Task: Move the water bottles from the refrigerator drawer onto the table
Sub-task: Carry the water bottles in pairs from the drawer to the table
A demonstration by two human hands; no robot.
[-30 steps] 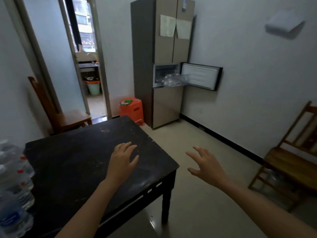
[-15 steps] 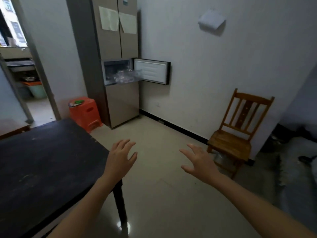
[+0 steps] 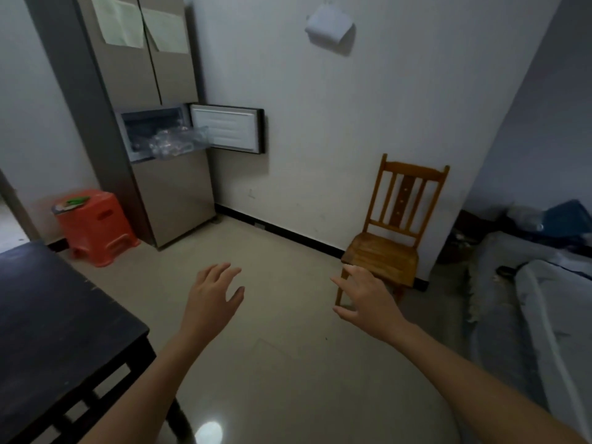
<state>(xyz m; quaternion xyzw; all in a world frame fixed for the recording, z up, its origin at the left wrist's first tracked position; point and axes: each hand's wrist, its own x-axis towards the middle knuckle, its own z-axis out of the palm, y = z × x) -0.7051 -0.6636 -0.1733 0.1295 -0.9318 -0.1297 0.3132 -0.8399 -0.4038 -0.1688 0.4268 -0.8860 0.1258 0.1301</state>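
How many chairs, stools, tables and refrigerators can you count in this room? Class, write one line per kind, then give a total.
Wooden chair: 1
Orange stool: 1
Dark table: 1
Refrigerator: 1
Total: 4

The refrigerator (image 3: 173, 193) looks like smooth grey metal with a soft shine. Its pulled-out drawer (image 3: 201, 137) is clear plastic. The water bottles (image 3: 163, 145) in it are clear, crinkly plastic too. The table (image 3: 48, 315) is dark wood, dull and scratched. The chair (image 3: 381, 251) is shiny yellow-brown wood. The stool (image 3: 99, 229) is smooth orange plastic. The floor (image 3: 288, 363) is glossy tile.
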